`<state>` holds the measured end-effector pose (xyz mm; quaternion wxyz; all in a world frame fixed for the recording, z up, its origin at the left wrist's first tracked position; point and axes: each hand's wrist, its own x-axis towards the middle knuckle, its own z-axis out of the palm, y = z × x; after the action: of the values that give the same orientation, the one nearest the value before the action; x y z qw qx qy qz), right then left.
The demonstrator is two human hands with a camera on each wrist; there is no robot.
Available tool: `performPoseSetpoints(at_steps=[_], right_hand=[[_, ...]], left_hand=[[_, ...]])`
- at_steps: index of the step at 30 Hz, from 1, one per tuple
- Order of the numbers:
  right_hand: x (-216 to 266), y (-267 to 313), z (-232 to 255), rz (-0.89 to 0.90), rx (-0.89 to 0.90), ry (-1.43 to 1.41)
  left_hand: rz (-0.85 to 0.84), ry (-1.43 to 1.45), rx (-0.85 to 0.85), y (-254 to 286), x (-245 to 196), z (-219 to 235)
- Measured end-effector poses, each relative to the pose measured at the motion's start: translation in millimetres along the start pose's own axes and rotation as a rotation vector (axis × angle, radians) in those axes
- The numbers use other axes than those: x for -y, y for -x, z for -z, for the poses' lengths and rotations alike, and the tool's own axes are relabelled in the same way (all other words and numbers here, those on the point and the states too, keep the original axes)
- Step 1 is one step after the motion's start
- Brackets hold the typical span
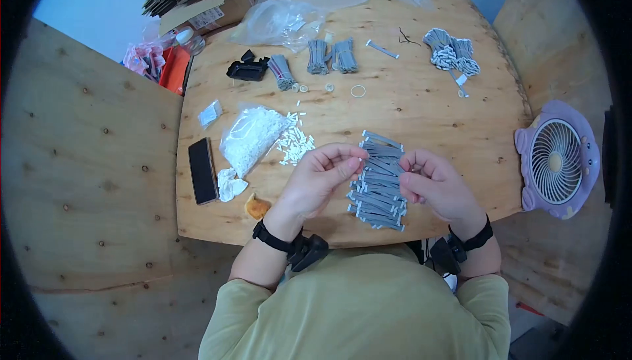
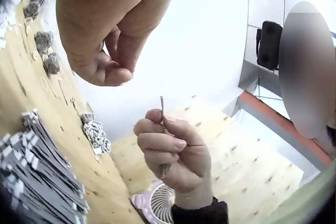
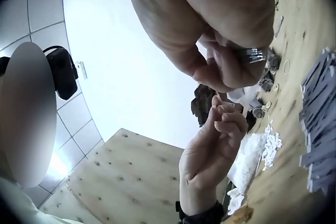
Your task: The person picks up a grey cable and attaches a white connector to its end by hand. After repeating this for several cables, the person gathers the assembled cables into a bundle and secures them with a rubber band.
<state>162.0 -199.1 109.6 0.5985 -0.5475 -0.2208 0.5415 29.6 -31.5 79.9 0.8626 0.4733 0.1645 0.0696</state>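
Observation:
In the head view the left hand pinches a tiny white piece between thumb and index finger. Opposite it the right hand has its fingers curled round a thin grey cable, whose end sticks up past the fingertips in the left wrist view. Shiny wire-like tips show at the right hand in the right wrist view. The two hands are a short way apart, above a pile of grey cables with white ends. Loose white pieces lie left of the pile.
A bag of white pieces, a phone and crumpled tissue lie at left. Cable bundles, a black holder and rubber bands sit farther back. A purple fan stands at right, a cardboard box back left.

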Motion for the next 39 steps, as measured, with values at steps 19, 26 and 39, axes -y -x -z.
performPoseSetpoints(at_steps=[19,26,39], right_hand=[[-1.0,19.9,-15.5,0.039,-0.027,-0.077],[0.2,19.8,-17.1,0.027,-0.015,-0.063],[-2.4,19.0,-16.5,0.075,-0.048,-0.139]], left_hand=[[0.031,-0.191,0.077,15.6,-12.8,-36.8],[0.003,-0.217,0.079,13.2,-11.3,-36.1],[0.041,-0.002,0.088,12.4,-7.3,-35.0]])
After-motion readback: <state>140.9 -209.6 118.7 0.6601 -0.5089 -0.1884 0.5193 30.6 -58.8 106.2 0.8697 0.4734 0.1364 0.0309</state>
